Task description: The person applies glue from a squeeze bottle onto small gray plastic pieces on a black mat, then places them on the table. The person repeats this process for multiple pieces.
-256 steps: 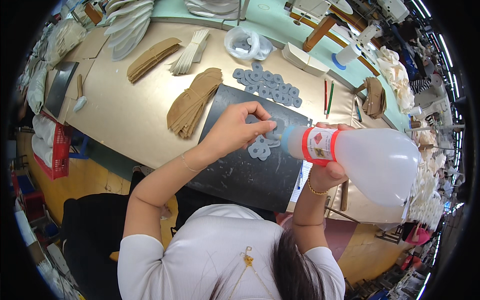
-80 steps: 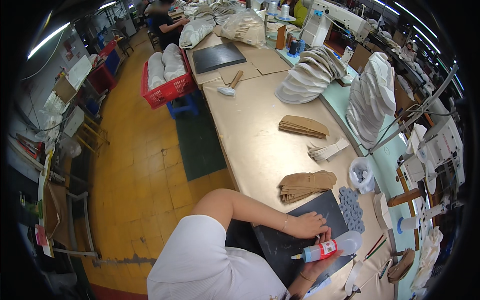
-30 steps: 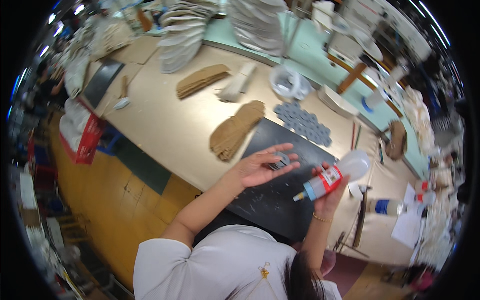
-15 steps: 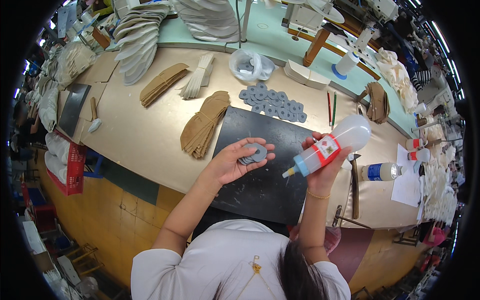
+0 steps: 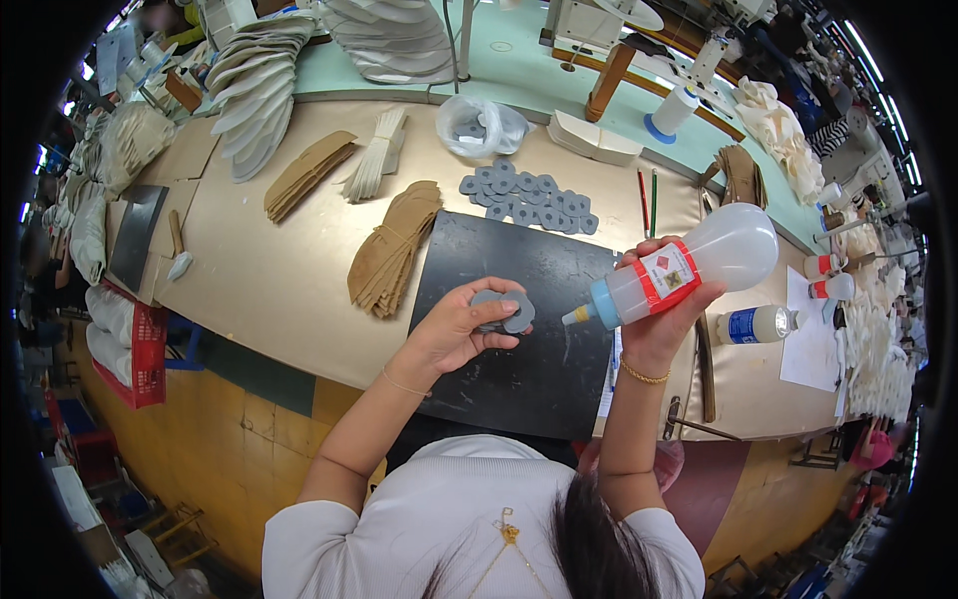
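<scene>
My left hand [image 5: 457,329] is closed on a few grey washer-like pieces [image 5: 517,317] with centre holes, its thumb pressing on top; they lie partly overlapped, and their exact number is hidden. In my right hand [image 5: 661,327] is a translucent squeeze bottle [image 5: 736,248] with a red-bordered label and a blue collar. The bottle is tilted, its yellowish nozzle pointing down and left, a short gap from the grey pieces. Both hands are above a black mat [image 5: 459,384]. Beyond the mat lies a group of similar grey pieces [image 5: 544,205].
Brown paper-like bundles [image 5: 394,255], a plastic bag [image 5: 482,128] and two pencils [image 5: 654,205] lie farther back. To the right are a hammer [image 5: 707,369], a white bottle [image 5: 755,324] and a paper sheet [image 5: 810,349]. A red crate [image 5: 148,359] stands left of the table.
The grey pieces in my left hand have shifted from a neat stack to a wider spread, with my fingers more curled. The squeeze bottle has moved right and up and tipped closer to level.
</scene>
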`<state>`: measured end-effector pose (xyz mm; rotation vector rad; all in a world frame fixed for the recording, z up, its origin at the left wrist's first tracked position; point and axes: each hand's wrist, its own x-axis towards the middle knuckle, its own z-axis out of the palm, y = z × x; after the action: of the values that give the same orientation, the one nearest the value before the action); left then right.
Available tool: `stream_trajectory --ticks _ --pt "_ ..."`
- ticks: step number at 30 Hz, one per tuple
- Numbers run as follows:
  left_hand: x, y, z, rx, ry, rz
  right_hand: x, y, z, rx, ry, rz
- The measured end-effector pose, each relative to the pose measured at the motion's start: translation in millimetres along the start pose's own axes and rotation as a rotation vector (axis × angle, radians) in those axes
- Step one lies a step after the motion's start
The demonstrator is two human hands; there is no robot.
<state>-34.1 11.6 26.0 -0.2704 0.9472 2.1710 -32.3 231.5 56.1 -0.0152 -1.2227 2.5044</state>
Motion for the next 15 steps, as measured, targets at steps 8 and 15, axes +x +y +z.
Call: stream_trajectory --ticks 8,15 --pt "-4 1 1 -0.134 -0.132 -0.088 0 -1 -2 -0.012 0.054 -0.001" --pt "-2 0 4 -0.108 -0.115 -0.033 3 -1 -7 0.035 0.061 -0.011"
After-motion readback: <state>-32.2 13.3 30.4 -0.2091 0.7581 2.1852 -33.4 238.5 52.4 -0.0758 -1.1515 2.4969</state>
